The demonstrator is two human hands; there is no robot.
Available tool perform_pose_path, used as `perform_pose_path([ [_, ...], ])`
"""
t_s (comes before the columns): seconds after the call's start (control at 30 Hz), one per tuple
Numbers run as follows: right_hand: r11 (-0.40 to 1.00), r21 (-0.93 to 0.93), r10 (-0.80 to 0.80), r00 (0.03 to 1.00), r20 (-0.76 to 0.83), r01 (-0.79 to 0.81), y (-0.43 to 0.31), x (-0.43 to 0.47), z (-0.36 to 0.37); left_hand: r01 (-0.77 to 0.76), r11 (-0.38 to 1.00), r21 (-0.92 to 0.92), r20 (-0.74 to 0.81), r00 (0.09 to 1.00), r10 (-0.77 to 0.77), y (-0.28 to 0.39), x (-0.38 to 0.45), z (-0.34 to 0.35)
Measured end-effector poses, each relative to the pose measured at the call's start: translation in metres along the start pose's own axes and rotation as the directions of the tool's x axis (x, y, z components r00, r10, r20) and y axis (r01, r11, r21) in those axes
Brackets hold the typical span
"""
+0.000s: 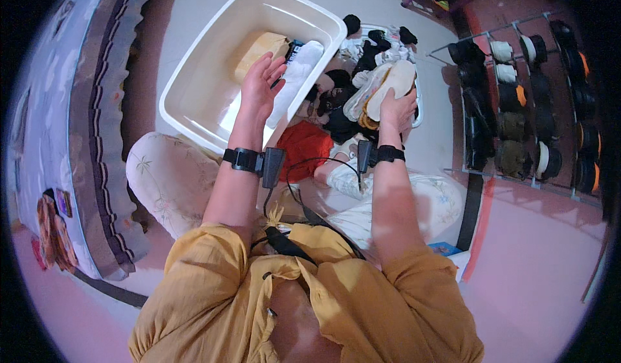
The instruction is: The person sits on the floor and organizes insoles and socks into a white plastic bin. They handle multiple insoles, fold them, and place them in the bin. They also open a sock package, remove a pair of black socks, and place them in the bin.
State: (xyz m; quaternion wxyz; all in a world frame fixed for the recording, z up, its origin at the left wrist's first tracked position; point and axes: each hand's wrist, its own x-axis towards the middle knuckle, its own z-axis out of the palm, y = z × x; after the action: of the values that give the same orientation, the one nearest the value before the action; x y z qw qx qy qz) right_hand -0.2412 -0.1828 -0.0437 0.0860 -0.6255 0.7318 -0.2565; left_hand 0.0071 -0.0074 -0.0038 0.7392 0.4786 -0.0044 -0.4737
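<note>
A large white plastic tub [194,81] stands in front of me, at the upper left. Inside lie a brown paper-like package [264,52], a dark packet [294,50] and a white cloth bundle [298,74]. My left hand [264,84] is over the tub, palm up and fingers apart, holding nothing. With my right hand [399,108] I grip a stack of pale shoe insoles [395,81] above a white basket [420,115] heaped with black and white socks [368,55]. A red cloth [303,149] lies between the tub and my legs.
A metal shoe rack [514,28] with several shoes stands at the right. A bed with a frilled cover [106,120] runs along the left. Near my right knee lies a blue and white item [444,249]. Black cables [296,169] hang between my wrists.
</note>
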Motion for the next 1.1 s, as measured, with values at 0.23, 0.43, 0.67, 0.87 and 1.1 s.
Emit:
perform_pose_path([
  [0.23,0.694,0.511,-0.692,0.664,0.283,0.506,-0.115,0.009,-0.023,-0.090,0.996,0.020,-0.063,0.994,0.091,0.036,0.024,0.003],
  [0.43,0.424,0.368,-0.769,0.115,0.629,0.827,-0.196,-0.010,-0.031,-0.157,0.986,0.049,-0.019,0.987,0.158,0.075,0.056,0.013],
  [0.67,0.213,0.214,-0.493,-0.085,0.866,0.953,-0.209,-0.027,0.017,0.152,0.969,0.195,-0.196,0.974,-0.113,0.026,0.090,-0.038],
  [0.87,0.253,0.234,-0.536,-0.066,0.842,0.939,-0.207,-0.021,0.058,0.400,0.818,0.414,-0.160,0.916,-0.367,-0.026,0.116,-0.047],
  [1.1,0.316,0.219,-0.492,-0.038,0.870,0.923,-0.195,-0.005,0.078,0.280,0.447,0.849,-0.120,0.928,-0.353,-0.051,0.156,-0.038],
])
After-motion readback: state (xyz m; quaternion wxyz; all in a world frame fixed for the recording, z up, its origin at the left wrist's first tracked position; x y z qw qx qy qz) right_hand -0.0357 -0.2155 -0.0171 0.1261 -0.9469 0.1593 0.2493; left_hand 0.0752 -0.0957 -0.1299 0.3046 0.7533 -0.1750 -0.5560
